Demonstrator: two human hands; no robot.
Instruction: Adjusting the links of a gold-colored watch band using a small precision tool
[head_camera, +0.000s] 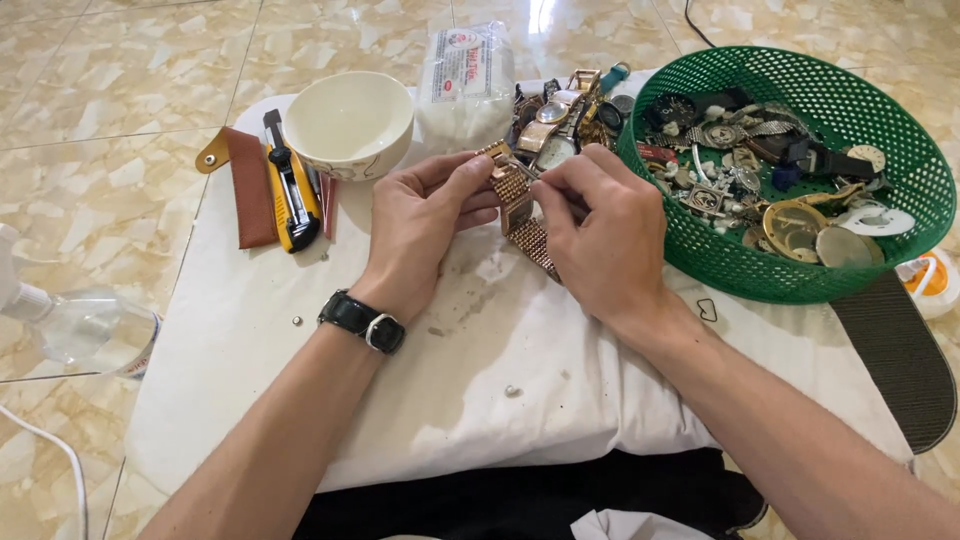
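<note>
Gripping gold watch bracelet, hands hiding its case

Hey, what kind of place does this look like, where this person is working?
Probably a makeshift watch-repair spot on a home floor: a white cloth over tiles, a green basket of watch parts, and both hands, left and right, holding a gold watch band.

Lighting, as I read it on my feed: bright, even daylight. Glare: a white streak on the glossy floor tiles at top centre. Shadows: soft and short, under the white bowl and beneath my left hand on the white cloth. Focus: sharp at centre. Edges: slight wide-angle bending; forearms at the bottom appear stretched.
</note>
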